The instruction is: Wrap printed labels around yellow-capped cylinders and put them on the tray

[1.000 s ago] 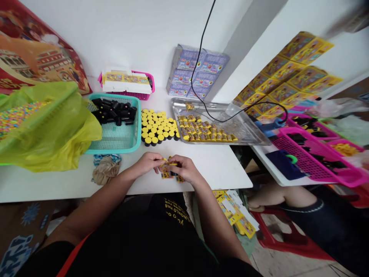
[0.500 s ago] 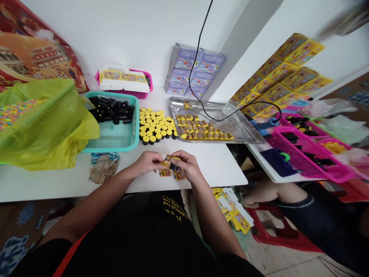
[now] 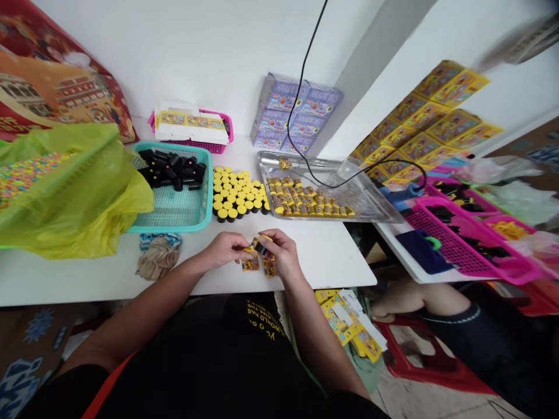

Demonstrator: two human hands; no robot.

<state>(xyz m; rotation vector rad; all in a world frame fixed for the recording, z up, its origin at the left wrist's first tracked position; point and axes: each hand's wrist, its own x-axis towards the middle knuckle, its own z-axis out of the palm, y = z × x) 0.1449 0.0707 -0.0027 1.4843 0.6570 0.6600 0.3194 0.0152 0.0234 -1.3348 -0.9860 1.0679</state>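
Note:
My left hand (image 3: 225,250) and my right hand (image 3: 279,253) meet low over the white table (image 3: 323,262), near its front edge. Between my fingers is a small black cylinder (image 3: 261,248) with a yellow printed card (image 3: 252,247) against it; my fingers hide part of both. Two more printed cards (image 3: 251,264) lie on the table under my hands, one by each wrist side. Farther back stand several black cylinders with yellow caps (image 3: 238,195). Beyond them, a steel tray (image 3: 314,201) holds rows of small yellow-wrapped pieces.
A teal basket (image 3: 170,192) of black cylinders sits beside a yellow-green plastic bag (image 3: 74,198) of colourful beads. A crumpled cloth (image 3: 158,259) lies near my left arm. A co-worker's knee (image 3: 419,299) and magenta baskets (image 3: 463,244) are at right. A black cable (image 3: 305,99) crosses above the tray.
My hands have stayed close together over the cards, with small shifts of the fingers around the black cylinder and yellow card. The view has moved slightly.

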